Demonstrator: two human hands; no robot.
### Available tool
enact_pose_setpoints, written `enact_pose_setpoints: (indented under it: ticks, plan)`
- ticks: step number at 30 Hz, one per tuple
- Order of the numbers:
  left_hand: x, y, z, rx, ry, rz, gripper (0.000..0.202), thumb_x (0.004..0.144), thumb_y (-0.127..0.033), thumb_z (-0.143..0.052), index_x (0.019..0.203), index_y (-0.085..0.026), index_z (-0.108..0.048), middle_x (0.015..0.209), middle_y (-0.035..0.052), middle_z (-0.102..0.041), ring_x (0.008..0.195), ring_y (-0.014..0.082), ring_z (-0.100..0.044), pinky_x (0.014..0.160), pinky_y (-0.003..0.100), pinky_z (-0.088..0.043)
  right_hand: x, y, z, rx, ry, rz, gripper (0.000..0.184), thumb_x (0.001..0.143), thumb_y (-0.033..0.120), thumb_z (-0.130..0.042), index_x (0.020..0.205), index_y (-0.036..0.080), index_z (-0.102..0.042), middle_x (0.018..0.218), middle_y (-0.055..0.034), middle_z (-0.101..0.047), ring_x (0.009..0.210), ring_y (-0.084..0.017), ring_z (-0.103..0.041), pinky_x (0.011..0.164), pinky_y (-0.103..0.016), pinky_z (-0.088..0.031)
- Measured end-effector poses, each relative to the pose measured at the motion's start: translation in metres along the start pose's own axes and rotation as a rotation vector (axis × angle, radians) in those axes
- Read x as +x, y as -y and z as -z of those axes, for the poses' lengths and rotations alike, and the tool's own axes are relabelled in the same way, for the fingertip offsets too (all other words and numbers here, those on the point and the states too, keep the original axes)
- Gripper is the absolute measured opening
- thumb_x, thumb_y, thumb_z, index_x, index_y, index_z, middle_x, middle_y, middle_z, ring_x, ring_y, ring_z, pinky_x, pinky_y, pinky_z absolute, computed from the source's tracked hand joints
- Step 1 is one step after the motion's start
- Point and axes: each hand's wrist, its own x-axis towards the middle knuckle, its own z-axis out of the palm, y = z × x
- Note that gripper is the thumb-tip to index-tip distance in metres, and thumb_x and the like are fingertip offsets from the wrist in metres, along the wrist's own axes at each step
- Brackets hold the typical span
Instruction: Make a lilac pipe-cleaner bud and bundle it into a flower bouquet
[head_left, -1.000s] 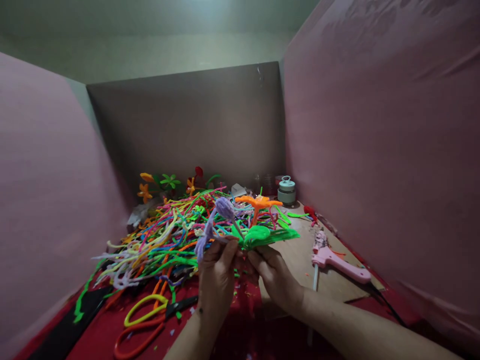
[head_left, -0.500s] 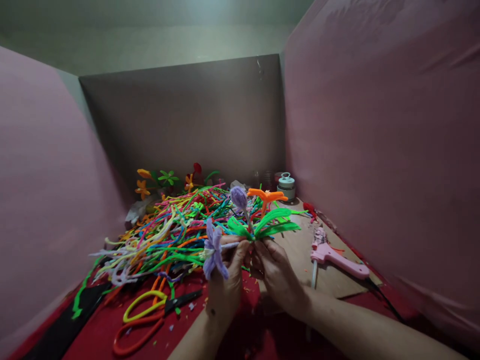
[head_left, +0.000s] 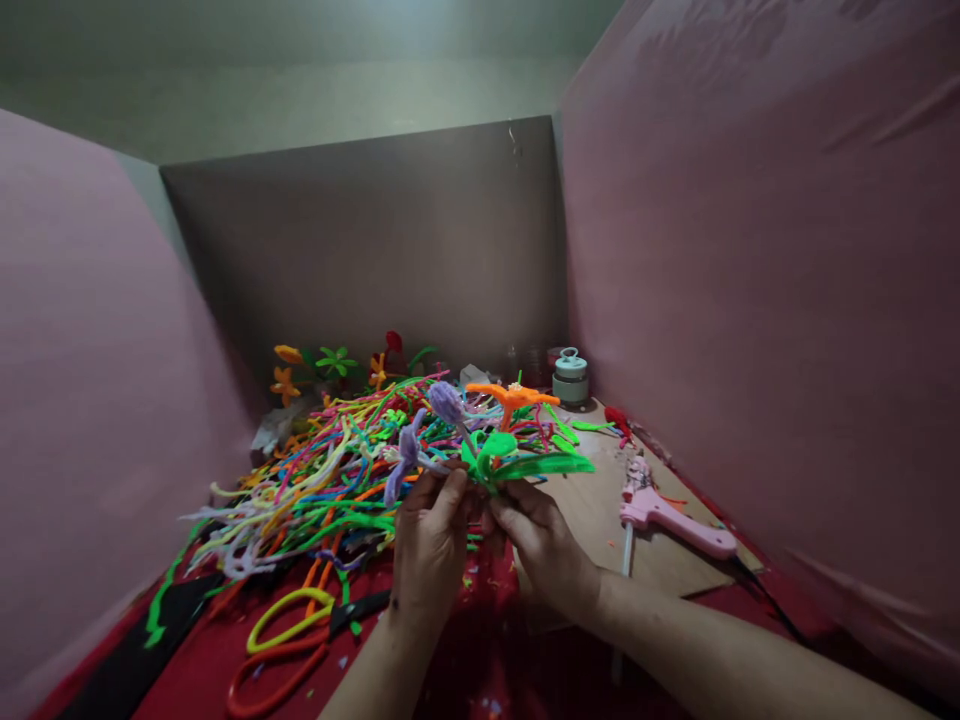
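Between my two hands is a small bunch of pipe-cleaner flowers [head_left: 448, 403], with a purple bud, an open purple bloom [head_left: 406, 457] tipped to the left, an orange bloom [head_left: 513, 398] and green leaves [head_left: 544, 465]. My left hand [head_left: 433, 530] pinches the base of the bunch by the purple stem, thumb on top. Pressed in from the other side, my right hand [head_left: 544, 545] grips the base just under the leaves. Fingers cover the joined stem ends, so I cannot see how they are fixed.
A large heap of coloured pipe cleaners [head_left: 330, 470] spreads behind and left. Scissors [head_left: 289, 630] with yellow and orange handles lie front left. At right, a pink glue gun [head_left: 671, 515] rests on a cardboard sheet [head_left: 592, 530]. A pale green lidded jar [head_left: 571, 380] stands behind.
Both hands have shifted a little left with the bunch. The bunch has turned, so the purple bloom now faces further left and the leaves lie differently.
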Motion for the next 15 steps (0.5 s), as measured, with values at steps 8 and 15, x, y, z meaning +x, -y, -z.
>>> enact_pose_setpoints:
  ticks: [8, 15]
  plan:
    - [-0.001, 0.007, 0.0, -0.237, 0.068, 0.131, 0.013, 0.071, -0.024, -0.066, 0.079, -0.018, -0.057, 0.06, -0.0047, -0.053, 0.046, 0.007, -0.047, 0.044, 0.019, -0.039, 0.004, -0.001, -0.001, 0.098, -0.031, -0.03, 0.01, 0.078, 0.028, -0.055, 0.071, 0.02, -0.054, 0.063, 0.0021, -0.054, 0.059, -0.013, -0.048, 0.061, -0.026, -0.041]
    - [-0.005, 0.017, 0.001, -0.256, 0.201, 0.352, 0.016, 0.067, -0.026, -0.07, 0.073, -0.012, -0.067, 0.064, 0.0022, -0.063, 0.058, 0.0127, -0.056, 0.053, 0.022, -0.043, 0.007, -0.005, 0.002, 0.262, 0.019, -0.063, 0.012, 0.075, 0.03, -0.062, 0.075, 0.019, -0.058, 0.071, 0.0016, -0.058, 0.068, -0.014, -0.052, 0.066, -0.026, -0.043]
